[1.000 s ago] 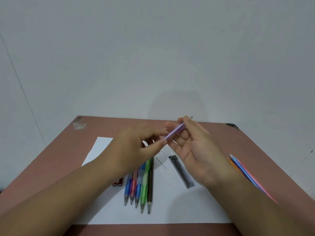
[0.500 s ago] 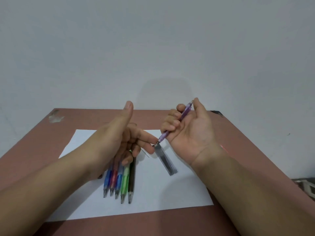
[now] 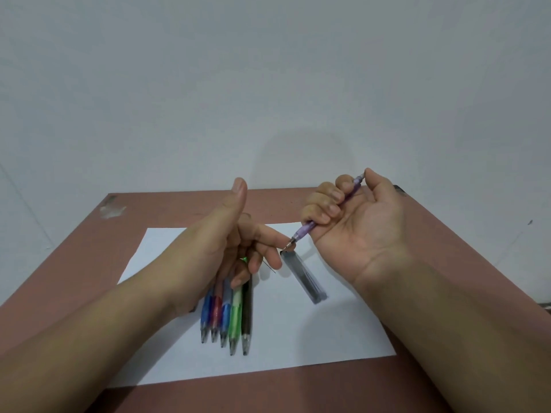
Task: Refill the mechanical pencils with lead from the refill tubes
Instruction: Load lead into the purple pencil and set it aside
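1. Your right hand holds the purple mechanical pencil above the table, with the fingers curled around the barrel and the thumb pressed on the far cap end.
2. The pencil's long axis runs on a diagonal: cap end far and right, metal tip near and left, pointing down toward your left hand.
3. Your left hand is loosely curled, thumb raised, index finger stretched right; its fingertip sits just beside the pencil tip, and contact cannot be confirmed. It appears to grip nothing.
4. A thin loose lead lies on the white paper, just near of your left fingers, so the left hand is closer to it.
5. The grey lead refill tube lies on the paper between your hands, its far end just below the pencil tip, its axis running far-left to near-right.
6. Five more mechanical pencils lie side by side under your left hand, tips pointing toward you.
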Tool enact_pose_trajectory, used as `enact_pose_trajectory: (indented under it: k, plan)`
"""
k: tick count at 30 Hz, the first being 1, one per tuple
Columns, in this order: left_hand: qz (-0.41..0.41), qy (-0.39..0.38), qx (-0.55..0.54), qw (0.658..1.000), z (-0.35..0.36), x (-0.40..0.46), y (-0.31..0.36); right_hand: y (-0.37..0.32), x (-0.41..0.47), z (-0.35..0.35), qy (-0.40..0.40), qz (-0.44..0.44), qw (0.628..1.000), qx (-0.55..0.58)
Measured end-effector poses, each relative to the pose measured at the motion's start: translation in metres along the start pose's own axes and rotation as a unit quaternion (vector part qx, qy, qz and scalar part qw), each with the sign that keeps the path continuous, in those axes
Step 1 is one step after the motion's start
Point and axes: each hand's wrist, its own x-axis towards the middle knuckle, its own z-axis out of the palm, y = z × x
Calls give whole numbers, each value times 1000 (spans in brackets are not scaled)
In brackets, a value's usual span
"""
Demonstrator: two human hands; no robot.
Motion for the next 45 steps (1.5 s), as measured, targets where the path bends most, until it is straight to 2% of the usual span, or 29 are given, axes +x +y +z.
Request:
enact_pose_trajectory:
  k: [14, 45]
  plan:
    - [2, 13, 21, 1000, -1, -3, 2, -2, -1, -1, 0, -15, 1000, 16]
    - [11, -10, 10, 1000, -5, -1, -1, -3, -3, 1, -9, -19, 1000, 21]
